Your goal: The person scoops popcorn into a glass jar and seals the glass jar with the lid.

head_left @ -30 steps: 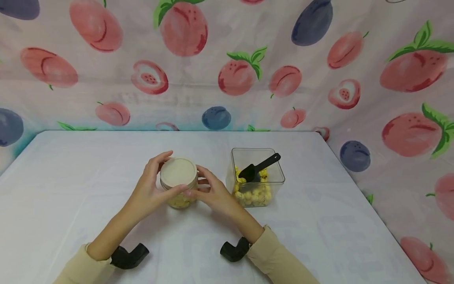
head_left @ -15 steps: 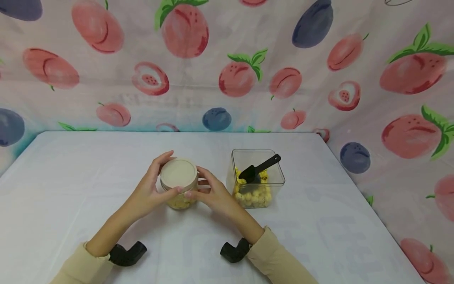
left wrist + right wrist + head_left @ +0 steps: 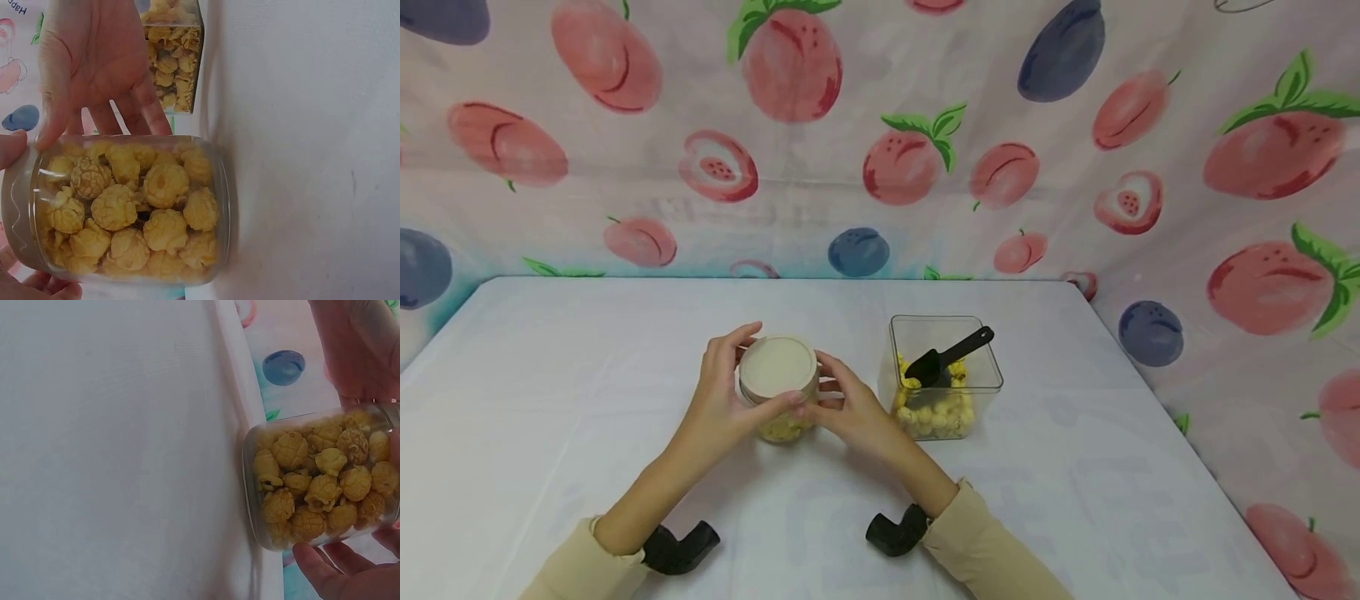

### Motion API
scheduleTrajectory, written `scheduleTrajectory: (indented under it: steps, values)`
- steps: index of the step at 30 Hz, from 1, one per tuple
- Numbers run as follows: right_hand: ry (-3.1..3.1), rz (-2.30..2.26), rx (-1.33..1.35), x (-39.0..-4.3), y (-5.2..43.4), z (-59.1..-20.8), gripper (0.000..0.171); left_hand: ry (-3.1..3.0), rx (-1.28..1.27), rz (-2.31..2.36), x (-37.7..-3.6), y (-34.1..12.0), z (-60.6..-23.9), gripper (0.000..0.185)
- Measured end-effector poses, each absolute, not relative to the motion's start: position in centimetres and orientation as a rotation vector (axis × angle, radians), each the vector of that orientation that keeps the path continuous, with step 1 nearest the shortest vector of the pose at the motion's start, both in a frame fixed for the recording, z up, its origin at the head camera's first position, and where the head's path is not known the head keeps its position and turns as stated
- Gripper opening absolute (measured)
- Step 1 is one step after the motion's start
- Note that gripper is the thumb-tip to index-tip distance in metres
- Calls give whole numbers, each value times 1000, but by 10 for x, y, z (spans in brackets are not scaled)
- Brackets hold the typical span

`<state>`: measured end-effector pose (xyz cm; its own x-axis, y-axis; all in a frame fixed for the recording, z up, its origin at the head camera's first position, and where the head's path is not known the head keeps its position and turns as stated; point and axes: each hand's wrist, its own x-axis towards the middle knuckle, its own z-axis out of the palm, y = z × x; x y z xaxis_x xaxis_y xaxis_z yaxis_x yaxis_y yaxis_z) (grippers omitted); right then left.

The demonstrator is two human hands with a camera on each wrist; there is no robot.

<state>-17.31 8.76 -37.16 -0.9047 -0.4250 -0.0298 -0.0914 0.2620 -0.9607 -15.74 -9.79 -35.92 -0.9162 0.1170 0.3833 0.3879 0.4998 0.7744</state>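
A clear jar of popcorn (image 3: 131,212) with a cream lid (image 3: 778,367) stands upright on the white table, between both hands. My left hand (image 3: 724,404) grips the lid from the left, its thumb across the front rim and its fingers behind. From the right, my right hand (image 3: 853,408) holds the jar just below the lid, thumb in front and fingers round the side. The two thumbs meet near the front of the lid. In the right wrist view, round caramel-coloured popcorn (image 3: 322,487) shows through the jar's wall.
Right of the jar stands an open clear square container (image 3: 988,367) part-filled with popcorn. A black scoop (image 3: 951,350) lies in it, handle leaning over the back right rim. A fruit-print cloth (image 3: 805,167) hangs behind the table (image 3: 1075,467).
My left hand has turned a little around the lid, its wrist and forearm swinging right. The jar, my right hand and the container have stayed in place.
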Motion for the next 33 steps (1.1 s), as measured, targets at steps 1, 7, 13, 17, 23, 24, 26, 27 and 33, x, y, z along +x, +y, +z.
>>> scheduleTrajectory:
  steps: [1, 7, 13, 17, 23, 24, 26, 27, 33]
  values:
    - [2252, -1688, -477, -173, 88, -371, 70, -2460, -429, -1385, -157, -97, -359, 85]
    - [2256, -1692, -488, -173, 87, -371, 69, -2445, -454, -1423, -156, -97, -359, 79]
    - [2262, -1695, -488, -171, 87, -370, 68, -2446, -516, -1451, -158, -100, -360, 79]
    - [2267, -1697, -493, -171, 88, -370, 69, -2437, -591, -1479, -161, -103, -362, 78]
    - [2275, -1676, -489, -171, 90, -369, 69, -2420, -724, -1558, -165, -109, -366, 76]
    - [2276, -1674, -491, -171, 90, -369, 69, -2419, -744, -1566, -166, -110, -366, 76]
    - [2276, -1674, -488, -171, 90, -369, 69, -2416, -774, -1573, -167, -111, -368, 76]
    - [2276, -1675, -489, -171, 89, -370, 69, -2409, -784, -1577, -167, -111, -369, 76]
    - [2279, -1668, -482, -172, 89, -373, 70, -2408, -728, -1585, -167, -110, -370, 78]
